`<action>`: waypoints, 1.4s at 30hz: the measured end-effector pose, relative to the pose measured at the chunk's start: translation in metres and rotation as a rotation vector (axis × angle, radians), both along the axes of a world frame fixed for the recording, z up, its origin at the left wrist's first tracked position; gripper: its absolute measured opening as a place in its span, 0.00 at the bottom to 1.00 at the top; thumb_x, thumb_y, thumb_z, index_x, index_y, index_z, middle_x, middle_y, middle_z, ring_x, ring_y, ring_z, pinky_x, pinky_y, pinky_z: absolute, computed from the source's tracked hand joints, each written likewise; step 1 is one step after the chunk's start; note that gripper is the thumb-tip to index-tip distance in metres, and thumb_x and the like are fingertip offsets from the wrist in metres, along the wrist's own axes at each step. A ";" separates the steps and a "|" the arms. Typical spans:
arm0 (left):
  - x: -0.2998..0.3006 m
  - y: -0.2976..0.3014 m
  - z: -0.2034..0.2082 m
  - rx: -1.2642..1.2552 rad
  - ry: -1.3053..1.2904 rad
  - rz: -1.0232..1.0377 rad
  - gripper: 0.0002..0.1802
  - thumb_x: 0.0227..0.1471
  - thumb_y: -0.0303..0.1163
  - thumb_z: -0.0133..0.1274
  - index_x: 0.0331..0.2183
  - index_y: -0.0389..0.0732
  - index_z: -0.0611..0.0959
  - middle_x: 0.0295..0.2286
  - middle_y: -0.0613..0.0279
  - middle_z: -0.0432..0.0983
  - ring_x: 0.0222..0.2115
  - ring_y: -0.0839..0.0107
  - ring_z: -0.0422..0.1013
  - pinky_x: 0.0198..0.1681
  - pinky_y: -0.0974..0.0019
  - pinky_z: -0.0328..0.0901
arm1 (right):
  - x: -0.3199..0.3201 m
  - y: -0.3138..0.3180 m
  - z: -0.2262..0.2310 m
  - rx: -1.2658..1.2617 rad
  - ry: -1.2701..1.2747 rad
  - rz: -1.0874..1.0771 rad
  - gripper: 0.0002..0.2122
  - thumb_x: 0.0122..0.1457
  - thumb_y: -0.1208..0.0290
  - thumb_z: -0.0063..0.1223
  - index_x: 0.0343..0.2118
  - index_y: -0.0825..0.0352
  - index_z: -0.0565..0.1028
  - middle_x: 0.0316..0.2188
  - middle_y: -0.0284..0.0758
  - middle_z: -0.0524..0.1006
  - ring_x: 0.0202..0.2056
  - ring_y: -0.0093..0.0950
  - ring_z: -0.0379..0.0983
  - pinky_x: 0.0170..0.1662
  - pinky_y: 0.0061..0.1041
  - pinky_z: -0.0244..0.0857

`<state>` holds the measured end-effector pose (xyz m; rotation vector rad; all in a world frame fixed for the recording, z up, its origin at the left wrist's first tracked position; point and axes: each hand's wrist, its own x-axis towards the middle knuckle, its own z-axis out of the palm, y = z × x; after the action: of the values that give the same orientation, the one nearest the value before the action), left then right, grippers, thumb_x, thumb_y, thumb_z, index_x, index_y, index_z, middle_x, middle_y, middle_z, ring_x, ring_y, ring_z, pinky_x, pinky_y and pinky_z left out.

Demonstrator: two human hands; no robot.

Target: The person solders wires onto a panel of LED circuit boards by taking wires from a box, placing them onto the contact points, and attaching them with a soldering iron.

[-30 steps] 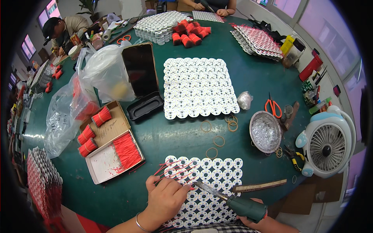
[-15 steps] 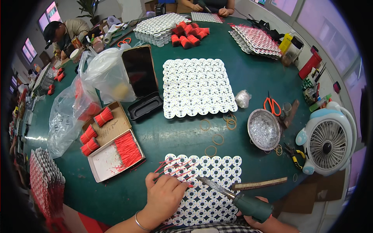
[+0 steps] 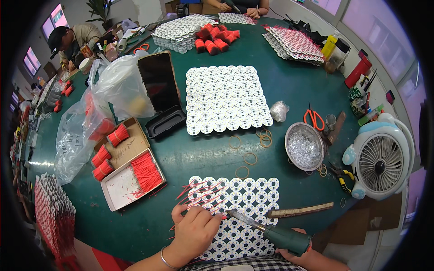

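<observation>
A panel of round white circuit boards (image 3: 234,235) lies in front of me, with red wires (image 3: 205,194) standing off its upper left discs. My left hand (image 3: 195,231) rests over the panel's left side. Its thumb and forefinger are pinched on a short red wire, whose end shows beside the fingertips. In my right hand (image 3: 296,255) is a soldering iron with a dark green handle (image 3: 287,239). The iron's metal tip points left and sits at a disc right by the pinched wire; whether it touches cannot be made out.
A stack of white panels (image 3: 228,101) lies ahead. At left is a box of red wires (image 3: 145,174); at right, a metal bowl (image 3: 305,147), orange-handled scissors (image 3: 314,119), pliers (image 3: 342,178), a wooden strip (image 3: 300,210) and a fan (image 3: 379,160). Two other people sit farther off.
The iron's tip has moved slightly left and down, closer to my left fingertips. My left hand stays nearly where it was, still pinching. The whole view has shifted a little.
</observation>
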<state>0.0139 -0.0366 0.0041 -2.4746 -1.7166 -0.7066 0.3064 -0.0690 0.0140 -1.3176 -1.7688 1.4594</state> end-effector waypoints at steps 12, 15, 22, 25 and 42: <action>0.000 -0.001 -0.002 0.006 0.001 -0.001 0.03 0.40 0.31 0.55 0.24 0.50 0.80 0.19 0.74 0.65 0.26 0.77 0.66 0.43 0.58 0.50 | 0.009 0.001 -0.017 0.010 0.052 0.090 0.16 0.54 0.67 0.54 0.43 0.70 0.72 0.29 0.33 0.78 0.26 0.26 0.76 0.28 0.23 0.68; -0.001 -0.002 -0.004 0.016 -0.005 -0.006 0.02 0.41 0.32 0.55 0.24 0.50 0.80 0.19 0.73 0.65 0.26 0.76 0.66 0.43 0.58 0.51 | 0.014 -0.014 -0.012 -0.116 0.211 -0.054 0.19 0.56 0.66 0.51 0.47 0.73 0.68 0.37 0.40 0.76 0.26 0.31 0.76 0.28 0.26 0.70; -0.005 -0.005 -0.001 -0.010 -0.196 0.005 0.10 0.32 0.28 0.63 0.24 0.51 0.82 0.20 0.75 0.68 0.28 0.73 0.66 0.41 0.59 0.51 | 0.010 -0.036 -0.018 -0.155 0.400 -0.293 0.23 0.54 0.70 0.54 0.50 0.75 0.63 0.42 0.46 0.74 0.29 0.34 0.76 0.32 0.30 0.71; -0.005 -0.015 0.019 -0.053 -0.332 0.070 0.11 0.32 0.28 0.63 0.24 0.52 0.83 0.20 0.75 0.69 0.28 0.73 0.66 0.41 0.58 0.51 | 0.013 -0.039 -0.026 -0.112 0.437 -0.285 0.23 0.57 0.69 0.49 0.52 0.77 0.60 0.42 0.47 0.73 0.26 0.35 0.76 0.29 0.31 0.72; -0.004 -0.025 -0.006 -0.005 -0.042 0.048 0.02 0.40 0.33 0.57 0.23 0.52 0.81 0.19 0.75 0.64 0.27 0.78 0.65 0.43 0.57 0.48 | -0.013 -0.026 -0.017 0.307 0.055 -0.085 0.18 0.49 0.75 0.58 0.43 0.72 0.69 0.32 0.40 0.76 0.33 0.29 0.76 0.38 0.27 0.69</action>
<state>0.0098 -0.0619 -0.0023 -2.4300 -1.7871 -0.7557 0.2929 -0.0951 -0.0027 -1.1664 -1.7925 1.1152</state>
